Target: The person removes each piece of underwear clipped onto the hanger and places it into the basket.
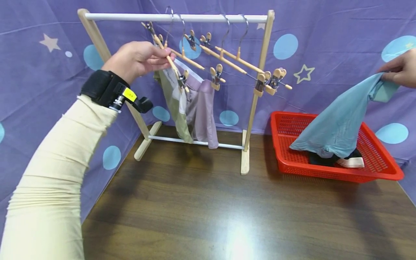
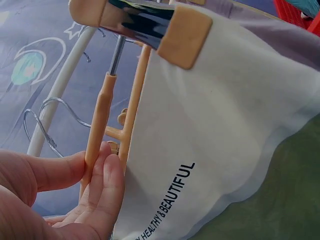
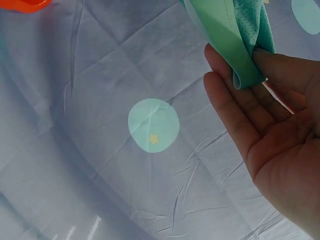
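In the head view my left hand (image 1: 144, 59) pinches the bar of a wooden-coloured clip hanger (image 1: 170, 61) on the rack. In the left wrist view thumb and fingers grip that hanger bar (image 2: 97, 120), close to a pale-and-green garment (image 2: 200, 125) with printed lettering, held by a clip (image 2: 185, 37). Behind it hangs a mauve garment (image 1: 206, 112). At the far right my right hand (image 1: 404, 70), partly cut off, holds up a light-blue garment (image 1: 341, 112) by its band. In the right wrist view thumb and fingers pinch the garment's edge (image 3: 235, 50).
A red plastic basket (image 1: 282, 162) stands right of the rack, with a black cloth (image 1: 320, 159) inside under the blue garment's lower end. More clip hangers (image 1: 240, 59) hang along the white rail (image 1: 201, 17). The rack's wooden feet (image 1: 245, 162) stand on the brown tabletop (image 1: 182, 202).
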Tool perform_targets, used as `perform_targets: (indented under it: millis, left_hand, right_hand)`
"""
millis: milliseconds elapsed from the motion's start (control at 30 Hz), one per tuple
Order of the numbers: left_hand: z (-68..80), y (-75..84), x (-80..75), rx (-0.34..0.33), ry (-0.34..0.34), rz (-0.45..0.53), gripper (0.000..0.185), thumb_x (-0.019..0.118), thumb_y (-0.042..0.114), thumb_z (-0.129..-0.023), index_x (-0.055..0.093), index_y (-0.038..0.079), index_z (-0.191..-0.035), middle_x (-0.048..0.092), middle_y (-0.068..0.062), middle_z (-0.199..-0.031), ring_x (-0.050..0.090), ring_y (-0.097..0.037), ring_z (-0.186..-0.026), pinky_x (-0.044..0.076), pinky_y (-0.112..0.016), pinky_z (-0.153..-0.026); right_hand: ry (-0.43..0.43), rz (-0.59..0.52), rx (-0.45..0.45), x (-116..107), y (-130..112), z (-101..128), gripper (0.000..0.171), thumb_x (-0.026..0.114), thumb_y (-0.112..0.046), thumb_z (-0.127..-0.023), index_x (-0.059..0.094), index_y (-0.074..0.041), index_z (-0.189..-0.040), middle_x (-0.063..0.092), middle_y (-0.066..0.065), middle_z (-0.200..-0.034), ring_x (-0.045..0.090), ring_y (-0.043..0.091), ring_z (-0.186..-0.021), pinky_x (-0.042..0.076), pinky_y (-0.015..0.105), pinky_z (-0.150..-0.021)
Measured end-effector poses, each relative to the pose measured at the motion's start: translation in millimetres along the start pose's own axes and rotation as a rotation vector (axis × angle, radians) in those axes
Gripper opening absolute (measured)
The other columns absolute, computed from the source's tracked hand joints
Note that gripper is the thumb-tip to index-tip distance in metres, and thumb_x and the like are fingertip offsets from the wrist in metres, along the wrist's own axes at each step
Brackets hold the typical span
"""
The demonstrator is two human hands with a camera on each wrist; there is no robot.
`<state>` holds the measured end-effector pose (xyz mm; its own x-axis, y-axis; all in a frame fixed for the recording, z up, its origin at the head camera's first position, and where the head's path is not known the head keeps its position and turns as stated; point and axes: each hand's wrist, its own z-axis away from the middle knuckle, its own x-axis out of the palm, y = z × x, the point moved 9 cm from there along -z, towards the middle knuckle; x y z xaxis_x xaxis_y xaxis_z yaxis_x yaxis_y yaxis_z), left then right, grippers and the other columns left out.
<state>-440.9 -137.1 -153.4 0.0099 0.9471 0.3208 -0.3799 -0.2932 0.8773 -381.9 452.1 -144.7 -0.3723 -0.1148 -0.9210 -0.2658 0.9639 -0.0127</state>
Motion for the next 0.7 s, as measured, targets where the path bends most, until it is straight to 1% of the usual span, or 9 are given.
perform_targets:
  millis: [100, 133, 167, 267, 367, 500, 567, 600, 700]
  left_hand:
    - [-0.1, 1.4, -1.1, -0.012, -0.007, 0.012, 0.013, 0.055, -0.007, -0.099, 0.063, -0.002, -0.091, 0.073, -0.018, -0.076, 0.074, -0.025, -0.069, 0.065, -0.033, -0.078]
    - [0.2, 1.8, -1.6, -0.019, -0.008, 0.022, 0.013, 0.055, -0.008, -0.099, 0.063, -0.002, -0.091, 0.073, -0.018, -0.076, 0.075, -0.025, -0.070, 0.065, -0.033, -0.079]
    - [0.2, 2.4, -2.2, -0.024, -0.006, 0.030, 0.013, 0.055, -0.008, -0.099, 0.063, -0.001, -0.091, 0.073, -0.018, -0.077, 0.075, -0.026, -0.071, 0.065, -0.033, -0.080]
    - [0.8, 4.6, -3.5, -0.024, -0.005, 0.043, 0.012, 0.056, -0.008, -0.099, 0.063, -0.001, -0.092, 0.073, -0.019, -0.077, 0.075, -0.026, -0.071, 0.064, -0.033, -0.080]
    - [1.4, 6.3, -5.3, -0.010, 0.009, 0.050, 0.010, 0.058, -0.007, -0.098, 0.064, -0.002, -0.091, 0.073, -0.020, -0.076, 0.075, -0.027, -0.072, 0.065, -0.033, -0.079]
    - [1.9, 6.9, -7.0, 0.005, 0.026, 0.051, 0.008, 0.059, -0.007, -0.097, 0.065, -0.002, -0.095, 0.073, -0.019, -0.078, 0.076, -0.026, -0.074, 0.064, -0.032, -0.083]
    - [2.1, 7.1, -8.0, 0.003, 0.032, 0.064, 0.010, 0.057, -0.008, -0.098, 0.064, -0.001, -0.099, 0.073, -0.019, -0.078, 0.076, -0.026, -0.075, 0.064, -0.031, -0.084]
    - [2.1, 7.3, -8.8, 0.001, 0.038, 0.069, 0.011, 0.056, -0.008, -0.099, 0.064, 0.000, -0.100, 0.074, -0.019, -0.079, 0.075, -0.025, -0.075, 0.064, -0.030, -0.084]
    - [2.3, 8.4, -10.2, -0.010, 0.040, 0.070, 0.013, 0.053, -0.007, -0.101, 0.062, 0.002, -0.103, 0.074, -0.019, -0.079, 0.075, -0.024, -0.074, 0.064, -0.030, -0.082]
  right_hand:
    - [0.019, -0.019, -0.025, -0.6, -0.9, 1.3, 0.013, 0.064, 0.014, -0.082, 0.066, 0.024, -0.090, 0.037, -0.041, -0.046, 0.030, -0.020, -0.046, 0.031, 0.007, -0.043]
    - [0.023, -0.026, -0.030, -0.6, -0.9, 1.5, 0.013, 0.064, 0.014, -0.082, 0.065, 0.025, -0.089, 0.029, -0.047, -0.048, 0.030, -0.020, -0.046, 0.031, 0.007, -0.043]
    - [0.026, -0.034, -0.035, -0.4, -1.0, 1.6, 0.011, 0.064, 0.015, -0.081, 0.066, 0.024, -0.087, 0.029, -0.047, -0.049, 0.030, -0.019, -0.046, 0.031, 0.007, -0.043]
    - [0.012, -0.026, -0.029, 2.0, -0.6, 1.5, 0.011, 0.063, 0.014, -0.082, 0.066, 0.023, -0.087, 0.037, -0.037, -0.045, 0.030, -0.017, -0.046, 0.031, 0.008, -0.042]
    - [-0.010, -0.026, -0.007, 5.6, 0.9, 1.1, 0.012, 0.063, 0.015, -0.083, 0.066, 0.024, -0.089, 0.056, -0.012, -0.045, 0.031, -0.017, -0.045, 0.032, 0.008, -0.041]
    - [-0.021, -0.016, 0.007, 9.0, 1.5, 1.6, 0.013, 0.064, 0.015, -0.083, 0.065, 0.026, -0.091, 0.065, 0.019, -0.055, 0.031, -0.019, -0.044, 0.032, 0.008, -0.041]
    - [-0.007, -0.014, -0.010, 9.0, 0.2, 1.4, 0.012, 0.065, 0.015, -0.082, 0.066, 0.025, -0.089, 0.066, 0.023, -0.057, 0.030, -0.021, -0.045, 0.032, 0.007, -0.041]
    - [0.001, -0.014, -0.018, 8.7, -0.4, 0.9, 0.012, 0.066, 0.015, -0.080, 0.066, 0.025, -0.088, 0.065, 0.018, -0.053, 0.030, -0.022, -0.045, 0.032, 0.007, -0.041]
    - [-0.004, -0.005, -0.030, 10.1, -1.2, 0.2, 0.012, 0.066, 0.014, -0.080, 0.067, 0.024, -0.087, 0.067, 0.021, -0.056, 0.029, -0.024, -0.046, 0.032, 0.007, -0.042]
